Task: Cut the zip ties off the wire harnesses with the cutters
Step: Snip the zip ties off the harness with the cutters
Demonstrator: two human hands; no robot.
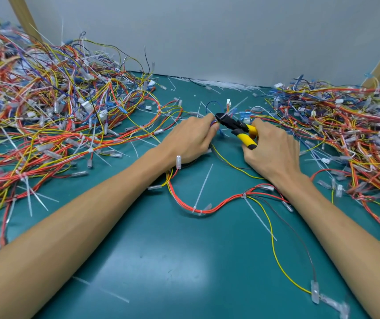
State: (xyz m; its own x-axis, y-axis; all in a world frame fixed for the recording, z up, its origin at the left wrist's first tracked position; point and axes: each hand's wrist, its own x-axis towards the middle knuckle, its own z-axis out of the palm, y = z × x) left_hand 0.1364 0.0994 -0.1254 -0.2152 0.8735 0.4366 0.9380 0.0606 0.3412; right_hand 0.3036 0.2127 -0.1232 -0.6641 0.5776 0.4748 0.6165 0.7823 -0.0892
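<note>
My right hand (270, 148) grips the yellow-handled cutters (237, 127), whose black jaws point left at a white zip tie (224, 115) on a thin wire bundle. My left hand (190, 139) pinches that bundle just left of the jaws. The same wire harness (221, 204), red, yellow and black, loops on the green mat below both wrists, with more white zip ties (244, 195) on it. The fingertips hide the exact spot where the jaws meet the tie.
A big tangle of wire harnesses (46, 107) fills the left side, and another heap (350, 130) fills the right. Cut white ties (225, 85) lie along the back wall. The green mat (161, 261) stretches toward me. A wooden post (23, 17) stands at the back left.
</note>
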